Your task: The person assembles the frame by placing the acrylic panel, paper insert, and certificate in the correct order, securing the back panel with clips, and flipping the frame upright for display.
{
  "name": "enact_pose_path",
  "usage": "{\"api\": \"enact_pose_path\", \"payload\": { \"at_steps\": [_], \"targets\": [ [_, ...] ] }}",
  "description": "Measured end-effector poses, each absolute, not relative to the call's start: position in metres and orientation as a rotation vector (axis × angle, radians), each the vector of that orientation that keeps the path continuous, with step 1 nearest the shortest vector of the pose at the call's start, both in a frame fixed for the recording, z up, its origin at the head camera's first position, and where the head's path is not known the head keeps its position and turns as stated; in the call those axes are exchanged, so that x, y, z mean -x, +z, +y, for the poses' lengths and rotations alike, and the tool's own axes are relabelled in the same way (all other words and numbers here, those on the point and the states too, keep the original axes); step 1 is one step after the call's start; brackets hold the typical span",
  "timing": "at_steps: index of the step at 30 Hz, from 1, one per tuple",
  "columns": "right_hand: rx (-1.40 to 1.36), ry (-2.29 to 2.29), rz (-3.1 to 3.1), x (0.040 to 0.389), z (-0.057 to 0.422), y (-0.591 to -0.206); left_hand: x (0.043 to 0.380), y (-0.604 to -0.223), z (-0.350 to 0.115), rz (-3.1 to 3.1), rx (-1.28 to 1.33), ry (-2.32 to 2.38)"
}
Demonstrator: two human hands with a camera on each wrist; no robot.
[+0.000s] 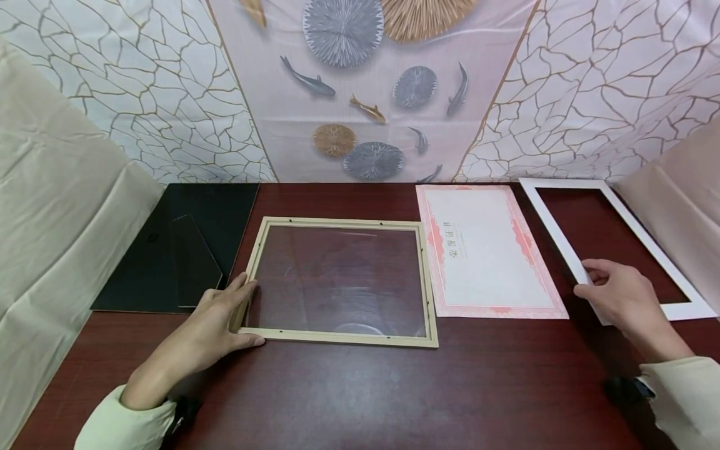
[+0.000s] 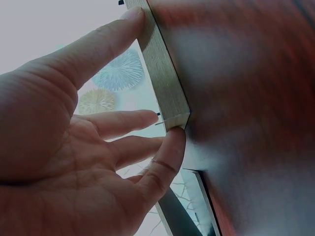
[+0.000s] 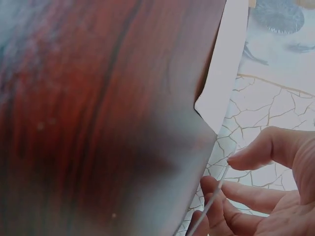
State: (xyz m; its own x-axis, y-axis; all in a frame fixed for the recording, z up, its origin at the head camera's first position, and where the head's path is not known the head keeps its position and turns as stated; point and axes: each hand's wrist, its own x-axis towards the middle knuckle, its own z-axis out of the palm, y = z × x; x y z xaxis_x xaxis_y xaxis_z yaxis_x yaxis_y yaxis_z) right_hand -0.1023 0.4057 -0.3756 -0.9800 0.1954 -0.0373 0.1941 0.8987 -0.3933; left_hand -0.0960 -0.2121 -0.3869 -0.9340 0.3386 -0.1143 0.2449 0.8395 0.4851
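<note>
OK, from my end, head cam's up: the frame lies flat mid-table, pale gold, small dark marks along its rails, w/ a clear pane inside it. My L hand is at its near-L corner, thumb against the near rail, fingers spread well apart from the thumb & touching the L side; L wrist cam backs that up, fingers nearly straight, no tight clamp. Over on the R, my R hand has the mat, the white one w/ the rect. cutout: thumb & fingers pinch its L rail near the near-L corner. R wrist cam catches the thin edge btwn them; can't tell if that corner's off the table. Btwn frame & mat sits the cert, pink border, gold chars, its L edge right by the frame's R rail; can't tell if they overlap. Far L, the board, black, lies w/ its leg folded on top, just beside the frame. Patterned backdrop behind it all, pale sleeve on the L arm, another on the R.
</note>
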Motion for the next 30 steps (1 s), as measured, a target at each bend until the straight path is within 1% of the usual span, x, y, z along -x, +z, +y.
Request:
{"api": "enact_pose_path", "payload": {
  "at_steps": [10,17,30],
  "targets": [
    [0.282,0.535,-3.046,0.096,0.401,-0.367,0.098,-0.386,-0.212,2.807,-0.452,0.702],
    [0.217,0.469,-3.01,0.084,0.39,-0.36,0.098,-0.386,-0.215,2.77,-0.392,0.724],
    [-0.022,0.534,-2.956,0.052,0.361,-0.352,0.096,-0.386,-0.214,2.819,-0.422,0.713]
  ]
}}
